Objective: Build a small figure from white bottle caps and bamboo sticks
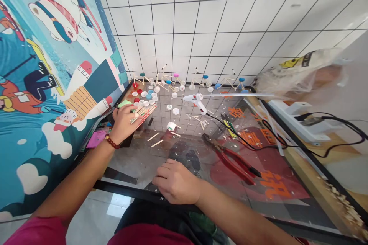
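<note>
My left hand (125, 118), with a beaded bracelet at the wrist, reaches over a pile of thin wooden sticks (147, 113) at the left of the glass-topped table. Its fingers are stretched out, touching the near end of the pile. Near the front edge my right hand (176, 182) is curled closed; its palm side is hidden, so whatever it may hold does not show. Between the hands and the wall lie a white bottle cap (171, 126) with sticks at it and a few loose sticks (157, 143). A white glue gun (196, 101) rests farther back.
Red-handled pliers (232, 159) and yellow-green cutters (229, 125) lie to the right, beside the glue gun's black cord (244, 143). Several caps (149, 97) and small stick-and-cap models (204, 80) line the back. A white power strip (299, 120) stands at the right edge.
</note>
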### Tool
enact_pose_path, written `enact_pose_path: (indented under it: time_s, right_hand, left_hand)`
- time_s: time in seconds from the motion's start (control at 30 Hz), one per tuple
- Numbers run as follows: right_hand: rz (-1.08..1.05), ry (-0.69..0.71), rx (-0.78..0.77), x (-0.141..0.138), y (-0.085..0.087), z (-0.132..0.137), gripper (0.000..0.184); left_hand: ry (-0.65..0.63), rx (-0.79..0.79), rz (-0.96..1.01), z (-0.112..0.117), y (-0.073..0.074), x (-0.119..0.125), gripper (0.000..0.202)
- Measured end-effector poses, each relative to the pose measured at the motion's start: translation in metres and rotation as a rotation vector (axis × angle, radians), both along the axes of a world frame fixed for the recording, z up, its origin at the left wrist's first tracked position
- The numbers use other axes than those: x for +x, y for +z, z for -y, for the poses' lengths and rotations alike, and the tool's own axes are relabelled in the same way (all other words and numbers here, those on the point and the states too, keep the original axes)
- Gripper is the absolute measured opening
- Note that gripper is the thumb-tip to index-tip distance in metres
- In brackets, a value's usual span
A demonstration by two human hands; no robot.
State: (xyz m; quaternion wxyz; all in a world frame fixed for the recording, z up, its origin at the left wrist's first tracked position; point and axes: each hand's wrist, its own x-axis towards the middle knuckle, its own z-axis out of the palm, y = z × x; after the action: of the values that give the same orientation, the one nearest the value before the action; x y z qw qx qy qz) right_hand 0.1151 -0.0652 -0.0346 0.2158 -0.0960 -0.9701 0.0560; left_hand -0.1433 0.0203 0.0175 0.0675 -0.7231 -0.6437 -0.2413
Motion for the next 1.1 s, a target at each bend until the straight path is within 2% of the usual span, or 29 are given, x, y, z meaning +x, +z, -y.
enact_pose_path:
  time_s: [0.07, 0.13, 0.27, 0.47, 0.57, 0.67, 0.77, 0.83, 0.87, 0.93, 1.0, 1.03, 1.1]
  right_hand:
    - [-0.007, 0.002, 0.003, 0.000, 0.000, 0.000, 0.010]
    - [-0.008, 0.001, 0.004, 0.000, -0.001, 0.001, 0.010]
    - [-0.010, -0.006, 0.014, 0.000, 0.000, 0.001, 0.010]
    - [-0.016, 0.004, 0.026, -0.001, 0.001, 0.000, 0.009]
    - [-0.029, -0.006, 0.026, -0.001, -0.001, 0.000, 0.009]
    - [-0.082, -0.042, -0.026, 0.001, -0.001, -0.002, 0.011]
    - [-0.222, -0.091, -0.288, 0.002, 0.003, -0.004, 0.015]
    - [-0.372, -0.162, -0.574, -0.002, 0.007, -0.005, 0.018]
    - [-0.446, -0.201, -0.737, -0.005, 0.010, -0.006, 0.022]
    - [-0.537, -0.237, -1.074, -0.013, 0.015, -0.005, 0.035]
    - [-0.530, -0.181, -1.349, -0.020, 0.017, -0.003, 0.046]
    - [-0.515, -0.148, -1.428, -0.023, 0.017, -0.002, 0.048]
    - [-0.471, -0.150, -1.450, -0.025, 0.016, 0.002, 0.050]
  left_hand:
    - [0.101, 0.027, -0.039, -0.004, 0.003, -0.009, 0.021]
    - [0.160, -0.037, -0.109, -0.009, 0.002, -0.014, 0.018]
    - [0.185, -0.156, -0.191, -0.011, -0.004, -0.012, 0.021]
    - [0.196, -0.144, -0.293, -0.012, -0.007, 0.000, 0.021]
    - [0.196, -0.096, -0.235, -0.008, 0.002, 0.000, 0.018]
    - [0.181, -0.071, 0.057, 0.004, 0.021, -0.001, 0.013]
    - [0.111, -0.164, 0.704, 0.022, 0.039, 0.009, 0.015]
    - [0.013, -0.290, 1.143, 0.035, 0.044, 0.023, 0.019]
    - [-0.014, -0.349, 1.288, 0.041, 0.043, 0.032, 0.022]
    - [-0.061, -0.383, 1.424, 0.052, 0.037, 0.051, 0.022]
    - [-0.114, -0.376, 1.484, 0.061, 0.028, 0.068, 0.019]
    - [-0.131, -0.370, 1.504, 0.065, 0.023, 0.075, 0.017]
    - [-0.143, -0.365, 1.565, 0.071, 0.015, 0.084, 0.016]
